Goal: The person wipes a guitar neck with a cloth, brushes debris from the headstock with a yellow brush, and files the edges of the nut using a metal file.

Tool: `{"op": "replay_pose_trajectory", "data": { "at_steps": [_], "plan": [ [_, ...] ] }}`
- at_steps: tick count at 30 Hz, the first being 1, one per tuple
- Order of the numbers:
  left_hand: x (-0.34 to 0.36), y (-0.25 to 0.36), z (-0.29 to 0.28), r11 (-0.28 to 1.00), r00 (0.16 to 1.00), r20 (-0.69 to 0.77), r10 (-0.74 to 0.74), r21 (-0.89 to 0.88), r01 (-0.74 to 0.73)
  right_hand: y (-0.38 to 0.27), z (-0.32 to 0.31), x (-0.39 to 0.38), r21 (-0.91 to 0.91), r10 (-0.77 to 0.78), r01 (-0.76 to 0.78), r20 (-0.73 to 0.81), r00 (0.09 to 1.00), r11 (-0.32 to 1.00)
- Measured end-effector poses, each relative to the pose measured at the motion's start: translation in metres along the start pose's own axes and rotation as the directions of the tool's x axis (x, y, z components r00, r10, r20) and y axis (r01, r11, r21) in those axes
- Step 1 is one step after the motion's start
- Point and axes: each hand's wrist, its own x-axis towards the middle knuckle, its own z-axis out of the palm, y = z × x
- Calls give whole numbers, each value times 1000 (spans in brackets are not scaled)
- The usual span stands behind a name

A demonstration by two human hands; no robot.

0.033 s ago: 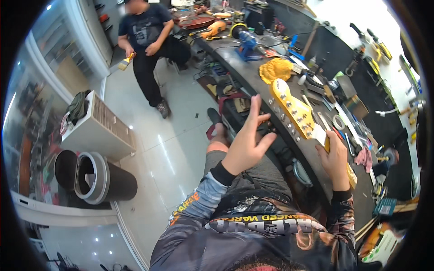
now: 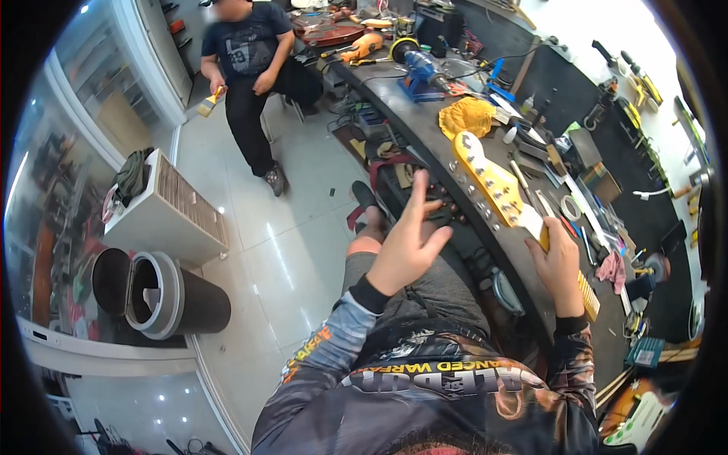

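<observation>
My right hand [image 2: 557, 262] is wrapped around the neck of a guitar neck [image 2: 493, 182], just below its pale yellow headstock. Metal tuning pegs line the headstock's left edge. A lower stretch of the neck shows again below my palm, beside the wrist. The piece lies over the workbench [image 2: 523, 262], its headstock pointing away from me. My left hand [image 2: 409, 250] is raised in front of my lap, left of the bench edge. Its fingers are spread, and nothing is in it.
A yellow cloth [image 2: 464, 117] and a blue bench tool [image 2: 425, 72] sit farther along the bench. Tape [image 2: 570, 207] and a pink rag [image 2: 610, 269] lie to the right. At left are a bin [image 2: 197, 303] and a white cabinet [image 2: 163, 216]. A seated person [image 2: 246, 57] holds a brush [image 2: 210, 103].
My left hand has shifted slightly down and to the left, with its fingers still spread. My right hand keeps its hold on the guitar neck. The view has moved a little.
</observation>
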Motion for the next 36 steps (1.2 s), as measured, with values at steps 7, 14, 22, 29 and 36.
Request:
{"op": "replay_pose_trajectory", "data": {
  "at_steps": [7, 14, 22, 29, 36],
  "plan": [
    [-155, -137, -30, 784, 846, -59, -529, 347, 514, 30, 98, 41, -14, 77, -76, 133, 988, 997],
    [-154, -162, -48, 689, 744, -66, -665, 333, 644, 38, 107, 39, -31, 143, -141, 94, 985, 990],
    [-31, -176, -41, 760, 880, 8, -475, 507, 406, 37, 102, 37, -49, 270, -266, 125, 955, 963],
    [-11, -181, -43, 747, 870, 9, -492, 517, 418, 38, 114, 36, 5, 257, -259, 102, 961, 966],
    [13, -185, -127, 658, 907, -151, -393, 643, 391, 36, 101, 29, -65, 355, -349, 168, 920, 935]
  ]
}}
